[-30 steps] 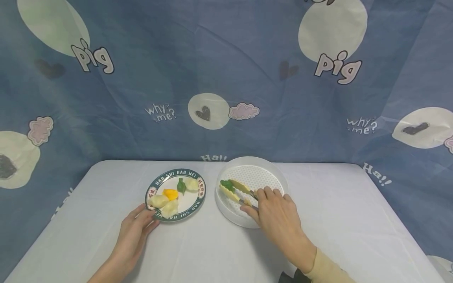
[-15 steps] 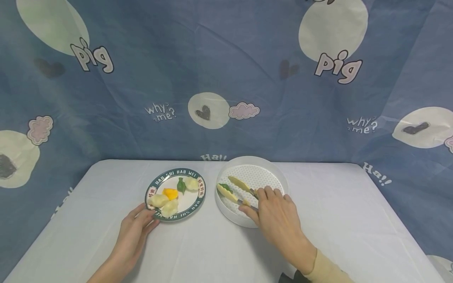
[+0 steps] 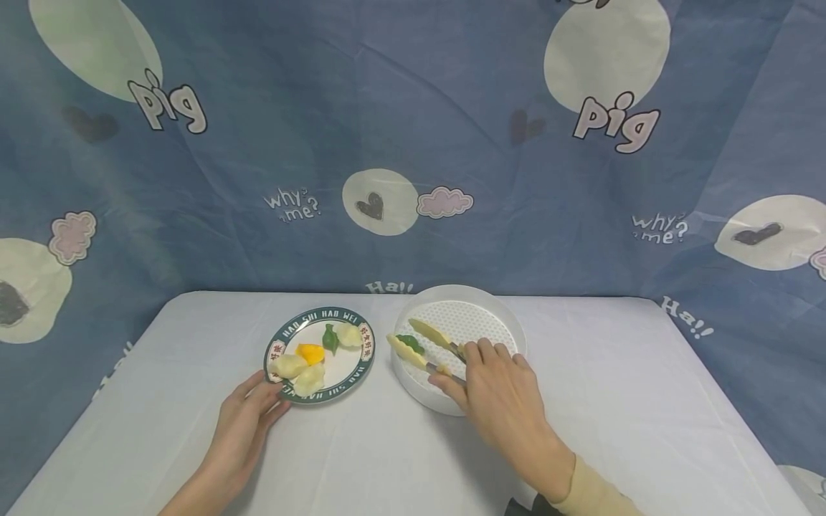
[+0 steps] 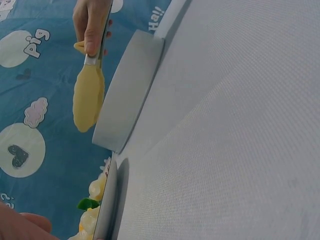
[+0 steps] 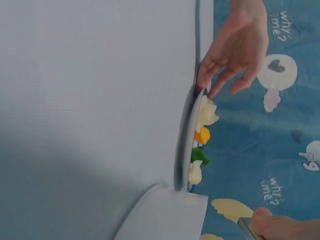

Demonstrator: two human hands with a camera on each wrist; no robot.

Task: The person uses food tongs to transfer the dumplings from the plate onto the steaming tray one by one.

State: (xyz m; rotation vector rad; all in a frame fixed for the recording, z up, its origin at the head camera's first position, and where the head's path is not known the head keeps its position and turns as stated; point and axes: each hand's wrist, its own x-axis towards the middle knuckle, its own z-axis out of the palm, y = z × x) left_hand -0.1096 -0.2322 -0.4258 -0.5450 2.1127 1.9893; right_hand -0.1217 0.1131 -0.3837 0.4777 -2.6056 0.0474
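At left, my left hand [image 3: 248, 423] pinches the near-left rim of a white plate [image 3: 342, 369] with a green lettered border. On the plate lie several pale dumpling-like pieces [image 3: 309, 380], an orange one [image 3: 311, 353] and a green one [image 3: 330, 338]. My right hand [image 3: 506, 405] grips tongs [image 3: 408, 352] with yellow scalloped tips, over a round white steamer tray [image 3: 461, 315] with a perforated base. The tong arms are spread apart. A dark green piece [image 3: 411, 344] lies in the tray between the tips, partly covered by the nearer one.
A white cloth covers the table [image 3: 361, 459], with a blue printed curtain [image 3: 413, 143] hanging behind it. The tray's raised wall [image 4: 131, 90] stands close to the plate's right side. A dark object [image 3: 532, 507] shows beneath the right sleeve.
The tongs have spread apart and let go of the green piece, which now lies in the tray. They have also shifted slightly left. The left hand and plate have stayed still.
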